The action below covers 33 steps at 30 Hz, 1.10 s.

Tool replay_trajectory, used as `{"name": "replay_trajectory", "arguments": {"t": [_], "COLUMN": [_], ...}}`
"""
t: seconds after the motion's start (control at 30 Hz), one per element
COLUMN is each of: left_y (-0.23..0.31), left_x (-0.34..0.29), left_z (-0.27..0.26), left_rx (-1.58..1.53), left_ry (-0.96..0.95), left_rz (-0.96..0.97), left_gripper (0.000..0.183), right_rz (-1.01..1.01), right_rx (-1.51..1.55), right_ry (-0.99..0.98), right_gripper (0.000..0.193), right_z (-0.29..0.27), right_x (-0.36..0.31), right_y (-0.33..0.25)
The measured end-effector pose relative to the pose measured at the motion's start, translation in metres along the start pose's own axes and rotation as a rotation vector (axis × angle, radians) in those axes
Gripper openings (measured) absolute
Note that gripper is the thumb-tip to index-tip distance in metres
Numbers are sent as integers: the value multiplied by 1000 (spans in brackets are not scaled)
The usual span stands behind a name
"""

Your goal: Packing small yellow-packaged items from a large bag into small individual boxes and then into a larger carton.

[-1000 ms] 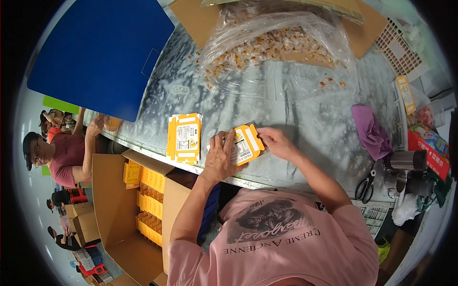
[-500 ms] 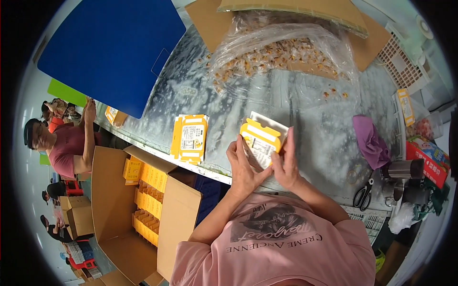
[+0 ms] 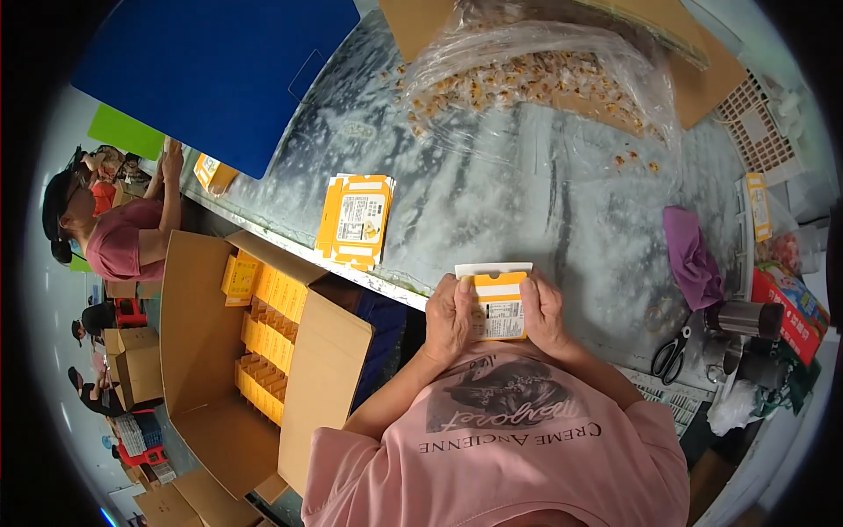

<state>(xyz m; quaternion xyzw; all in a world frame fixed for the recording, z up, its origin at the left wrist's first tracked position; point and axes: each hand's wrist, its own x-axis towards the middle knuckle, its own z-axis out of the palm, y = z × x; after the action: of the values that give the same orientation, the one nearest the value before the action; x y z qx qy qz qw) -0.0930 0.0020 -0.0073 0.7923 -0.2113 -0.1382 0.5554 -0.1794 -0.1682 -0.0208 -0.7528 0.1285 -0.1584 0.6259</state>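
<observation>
Between my two hands, close to my chest at the table's near edge, is a small yellow-and-white carton (image 3: 499, 309) with a white flap standing out at its far end. My left hand (image 3: 449, 316) grips its left side, thumb on top. Along the right side, my right hand (image 3: 544, 314) holds it the same way. The fingers beneath the carton are hidden. Left of my hands, a stack of flattened yellow-and-white cartons (image 3: 356, 220) lies on the grey table (image 3: 457, 202).
A clear plastic bag (image 3: 536, 88) of small wrapped pieces lies at the back. Left of me stands a large cardboard box (image 3: 325, 386) holding rows of yellow cartons (image 3: 279, 303). Scissors (image 3: 671, 356), a purple cloth (image 3: 692, 255) and a metal cup (image 3: 746, 319) are at right. A co-worker (image 3: 127, 228) stands far left.
Both hands have drawn the carton nearer to my chest and turned it straight. Its yellow end flaps, raised before, are now folded down. The co-worker at left has leaned forward.
</observation>
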Motion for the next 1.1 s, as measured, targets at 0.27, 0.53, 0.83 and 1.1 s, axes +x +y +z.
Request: {"name": "replay_trajectory", "arguments": {"t": [0.27,0.53,0.83,1.1], "left_y": [8,5,46,71], "left_x": [2,2,6,-39], "left_z": [-4,-11,-93,-188], "left_rx": [23,62,757,1068], "left_ry": [83,-55,-127,44], "left_rz": [268,52,606,881], "left_gripper": [17,31,64,57], "right_rz": [-543,-291,388,829], "right_rx": [-322,-91,247,547], "right_ry": [-2,59,-31,-888], "right_gripper": [18,47,34,75], "right_z": [-9,7,23,120], "right_x": [15,-8,49,72], "right_y": [-20,14,-11,-87]}}
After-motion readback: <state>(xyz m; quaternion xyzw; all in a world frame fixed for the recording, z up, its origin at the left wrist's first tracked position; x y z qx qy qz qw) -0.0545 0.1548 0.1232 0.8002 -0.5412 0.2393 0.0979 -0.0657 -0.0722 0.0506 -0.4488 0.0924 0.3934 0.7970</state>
